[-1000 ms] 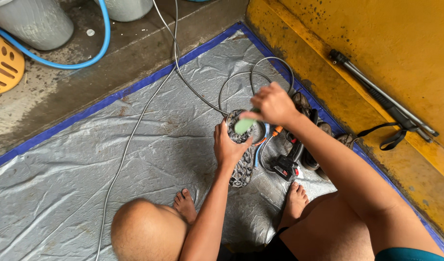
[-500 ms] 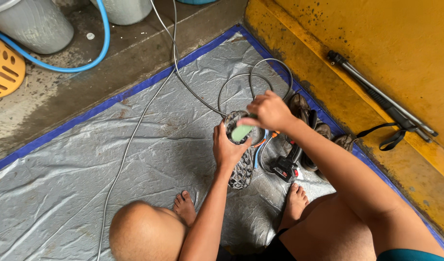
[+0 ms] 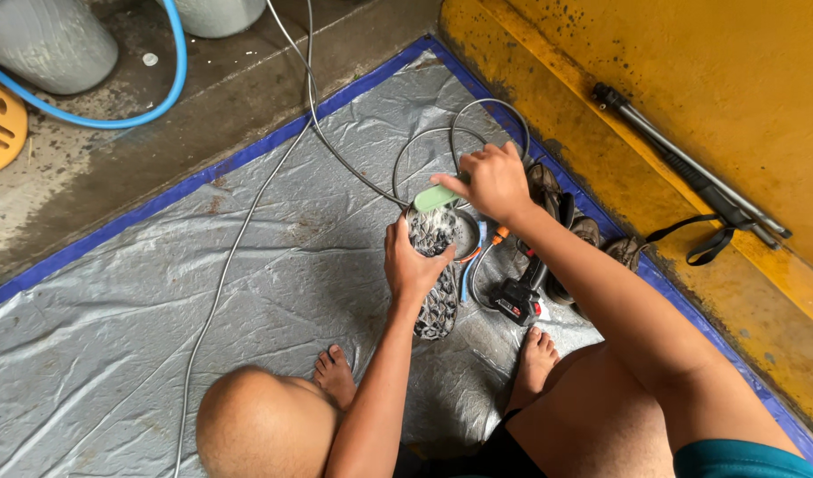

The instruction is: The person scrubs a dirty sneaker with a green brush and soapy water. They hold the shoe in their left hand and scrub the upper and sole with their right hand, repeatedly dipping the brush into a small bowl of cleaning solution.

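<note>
1. Crouched barefoot on a grey tarp (image 3: 158, 336), a person holds a shoe (image 3: 436, 283) sole-up, roughly at the tarp's middle-right.
2. Left hand (image 3: 413, 261) grasps the shoe around its middle, fingers wrapped over the left edge, thumb side toward the sole.
3. Right hand (image 3: 493, 181) is clenched around a green brush (image 3: 437, 196), just above the shoe's far end; the brush head meets the foamy tread there.
4. White suds cover the shoe's upper part; its lower part, nearer the person, shows dark patterned tread.
5. Just right of the shoe lies a black tool (image 3: 515, 299) with an orange-tipped piece, touching the tarp.
6. Further right of the shoe, brown footwear (image 3: 592, 232) sits at the tarp's blue border.
7. A grey cable (image 3: 238, 239) runs from above the shoe down the tarp to its left, looping behind the right hand.
8. Well right of the shoe, a black rod (image 3: 681, 164) with a strap lies on the yellow ledge (image 3: 654, 106).
9. Far up-left of the shoe, a blue hose (image 3: 150, 111) curves over wet concrete beside a grey bucket (image 3: 48, 40).
10. Bare feet (image 3: 336, 376) rest on the tarp just below the shoe.
</note>
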